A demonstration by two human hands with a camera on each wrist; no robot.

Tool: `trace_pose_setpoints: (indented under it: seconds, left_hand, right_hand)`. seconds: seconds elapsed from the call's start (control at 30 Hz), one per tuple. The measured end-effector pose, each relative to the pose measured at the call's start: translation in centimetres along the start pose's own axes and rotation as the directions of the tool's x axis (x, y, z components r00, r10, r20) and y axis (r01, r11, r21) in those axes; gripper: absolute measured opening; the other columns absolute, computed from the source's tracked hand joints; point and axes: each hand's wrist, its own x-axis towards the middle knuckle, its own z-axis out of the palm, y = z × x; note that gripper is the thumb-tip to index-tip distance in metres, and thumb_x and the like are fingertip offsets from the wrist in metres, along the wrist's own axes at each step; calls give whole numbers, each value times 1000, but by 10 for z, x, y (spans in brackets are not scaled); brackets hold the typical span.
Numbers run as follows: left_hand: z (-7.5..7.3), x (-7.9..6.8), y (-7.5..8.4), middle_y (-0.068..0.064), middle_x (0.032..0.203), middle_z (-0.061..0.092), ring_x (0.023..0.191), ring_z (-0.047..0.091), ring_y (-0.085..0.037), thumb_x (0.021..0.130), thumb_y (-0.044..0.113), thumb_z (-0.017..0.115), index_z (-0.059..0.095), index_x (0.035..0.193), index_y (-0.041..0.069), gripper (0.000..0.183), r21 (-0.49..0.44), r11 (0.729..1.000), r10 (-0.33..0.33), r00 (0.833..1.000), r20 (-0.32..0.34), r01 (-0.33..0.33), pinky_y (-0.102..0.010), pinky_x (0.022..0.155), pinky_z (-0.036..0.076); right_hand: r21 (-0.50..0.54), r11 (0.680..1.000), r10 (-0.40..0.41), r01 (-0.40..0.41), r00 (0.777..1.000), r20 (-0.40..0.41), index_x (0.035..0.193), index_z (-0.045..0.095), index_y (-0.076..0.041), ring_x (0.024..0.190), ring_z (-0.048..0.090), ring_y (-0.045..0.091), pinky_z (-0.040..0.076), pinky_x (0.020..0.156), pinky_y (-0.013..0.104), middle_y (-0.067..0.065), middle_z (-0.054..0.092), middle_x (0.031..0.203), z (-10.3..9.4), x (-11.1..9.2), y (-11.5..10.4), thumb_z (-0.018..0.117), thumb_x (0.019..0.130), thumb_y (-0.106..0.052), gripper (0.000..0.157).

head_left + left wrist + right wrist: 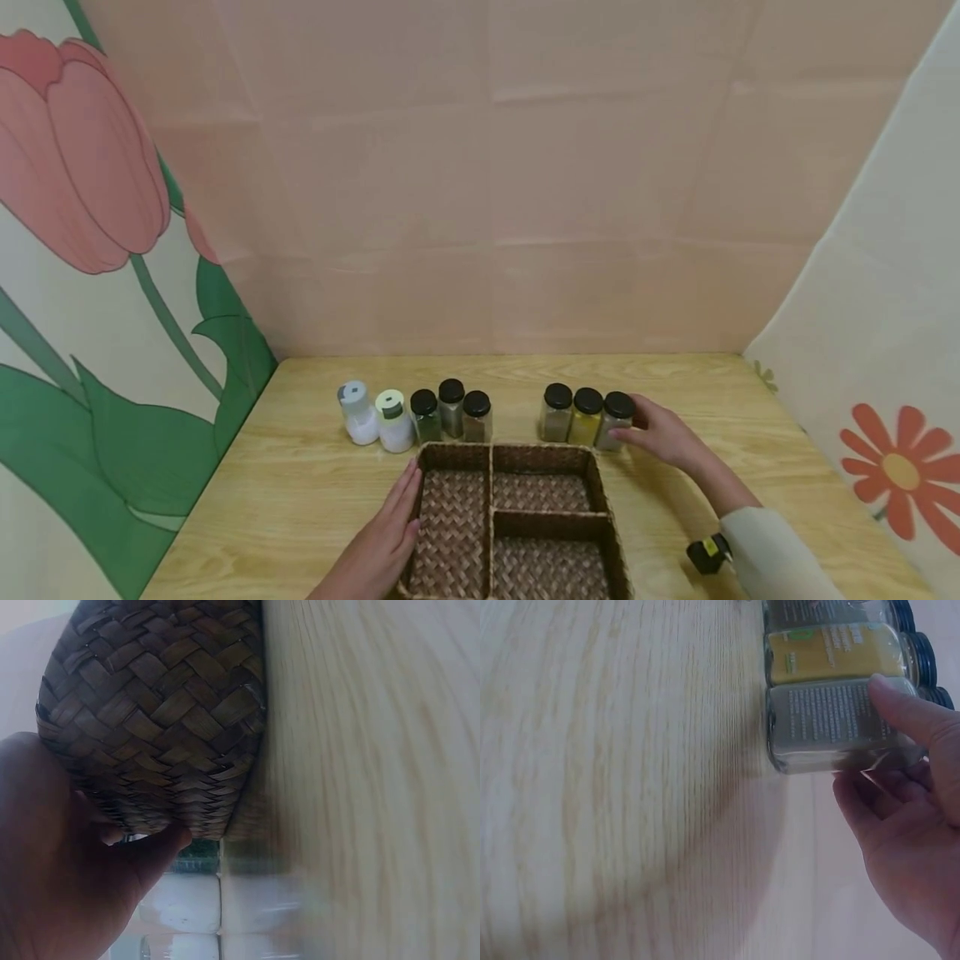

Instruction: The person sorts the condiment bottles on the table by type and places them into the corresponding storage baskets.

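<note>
A brown woven basket [491, 533] with three compartments lies on the table at the front. My left hand [381, 533] rests along its left outer wall, fingers straight; in the left wrist view the thumb lies by the basket's woven corner [172, 712]. At the back right, three black-lidded spice jars stand in a row: a greyish one [557, 414], a yellow one [585, 417] and a greyish-brown one [611, 425] at the right end. My right hand [663, 429] holds that end jar [825, 724], thumb on its labelled face, other fingers curled at its side and partly hidden.
Left of centre stand two white bottles [395, 425] and three more black-lidded jars [477, 421], behind the basket. A small black device [707, 554] sits by the right sleeve [776, 554]. A pink cloth wall [480, 208] rises at the table's back edge.
</note>
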Motion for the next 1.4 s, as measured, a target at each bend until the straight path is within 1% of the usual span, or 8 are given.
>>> trace_pose_setpoints:
  seconds: [0.07, 0.17, 0.3, 0.4, 0.73, 0.9, 1.2, 1.4]
  left_hand:
    - [0, 0, 0, 0, 171, -2, 154, 18, -29, 110, 26, 38, 11, 164, 11, 62, -7, 1000, -2, 1000, 4, 2, -57, 119, 25]
    - [0, 0, 0, 1, 171, -3, 154, 18, -29, 110, 25, 38, 11, 164, 11, 62, -18, 1000, 1, 1000, 9, -1, -57, 119, 26]
    - [0, 0, 0, -1, 171, -3, 154, 18, -30, 110, 22, 39, 11, 164, 10, 62, -33, 999, 12, 1000, 6, -12, -58, 119, 26]
    - [0, 0, 0, -1, 171, -3, 154, 17, -31, 109, 21, 39, 11, 163, 9, 62, -45, 999, 18, 1000, 5, -18, -58, 118, 25]
    - [1, 1, -2, -3, 171, -3, 154, 15, -30, 109, 18, 40, 10, 163, 8, 63, -82, 996, 25, 1000, 12, -23, -60, 118, 25]
    - [1, 2, -2, -4, 171, -2, 154, 15, -29, 108, 17, 40, 11, 163, 9, 64, -80, 997, 11, 1000, 9, -10, -59, 119, 24]
    - [1, 2, -2, -4, 171, -3, 154, 14, -29, 108, 18, 40, 10, 163, 9, 63, -84, 996, 11, 1000, 7, -10, -59, 119, 24]
    - [1, 0, -1, -5, 171, -2, 154, 16, -30, 108, 18, 41, 11, 163, 8, 64, -73, 996, 48, 999, -16, -49, -59, 119, 25]
  right_hand:
    - [19, 1000, 14, -14, 1000, 13, 135, 54, -4, 89, 61, 27, 52, 66, 36, 13, 65, 104, 0, 1, 0, 74, 93, -37, 57]
    - [47, 999, 22, -23, 999, 26, 135, 53, -4, 90, 61, 27, 52, 66, 35, 13, 64, 105, 0, 1, 0, 74, 93, -35, 56]
    - [84, 996, 9, -11, 1000, 29, 139, 51, -2, 113, 63, 39, 58, 85, 48, 18, 64, 125, 0, 1, 1, 74, 94, -30, 58]
    - [99, 995, 21, -24, 999, 35, 140, 51, -2, 118, 62, 43, 57, 90, 53, 20, 63, 128, 1, 1, 1, 73, 94, -29, 57]
    - [58, 998, 38, -38, 999, -2, 138, 54, -5, 114, 64, 39, 58, 87, 52, 18, 65, 126, 0, 0, 1, 74, 93, -34, 58]
    - [8, 999, 37, -37, 998, -44, 138, 54, -5, 115, 62, 44, 56, 89, 56, 21, 64, 128, -4, -2, -1, 74, 91, -44, 64]
    - [-15, 999, 32, -34, 996, -80, 138, 54, -5, 111, 63, 41, 58, 84, 52, 20, 65, 124, -20, -8, -14, 72, 91, -48, 66]
    - [-7, 1000, 23, -23, 996, -85, 136, 55, -5, 113, 63, 44, 58, 86, 55, 20, 65, 124, -27, -11, -26, 72, 92, -47, 63]
